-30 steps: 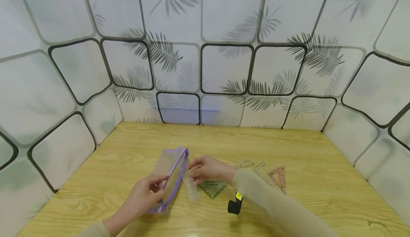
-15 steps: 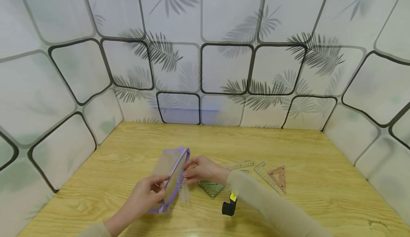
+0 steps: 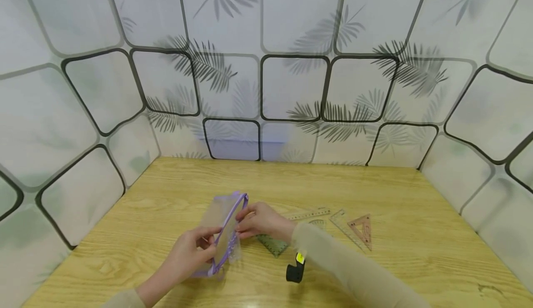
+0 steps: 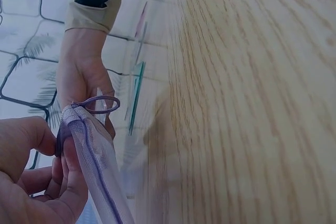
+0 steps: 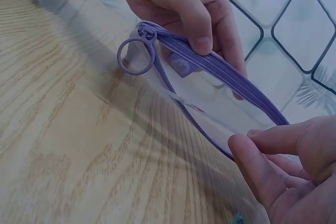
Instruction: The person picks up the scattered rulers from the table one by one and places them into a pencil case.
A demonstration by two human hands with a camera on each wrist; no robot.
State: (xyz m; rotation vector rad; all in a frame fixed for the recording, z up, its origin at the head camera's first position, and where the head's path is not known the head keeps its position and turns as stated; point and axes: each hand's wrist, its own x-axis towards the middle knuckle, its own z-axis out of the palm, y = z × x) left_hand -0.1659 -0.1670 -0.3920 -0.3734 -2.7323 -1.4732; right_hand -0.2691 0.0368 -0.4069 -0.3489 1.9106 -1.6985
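Note:
My left hand (image 3: 185, 255) pinches one zipped edge of a sheer pencil pouch (image 3: 216, 212) with purple trim, whose mouth gapes to the right. At that mouth my right hand (image 3: 264, 222) pinches a clear plastic strip (image 3: 235, 252), its exact kind hard to make out. In the right wrist view the strip (image 5: 186, 102), marked with a bit of red, lies across the pouch opening, and a round purple zipper pull (image 5: 135, 56) hangs at the pouch's end. A green set square (image 3: 274, 245) lies partly under the right hand.
Right of the pouch on the wooden table (image 3: 166, 187) lie a clear ruler (image 3: 312, 214), a clear protractor (image 3: 318, 223), another clear measuring piece (image 3: 347, 229) and a pink set square (image 3: 363, 231). A black camera (image 3: 295, 272) sits by the right forearm. Patterned walls border the table.
The right hand has shifted left with the clear strip, bringing it from beside the pouch to its mouth. The left hand has kept its hold on the pouch edge.

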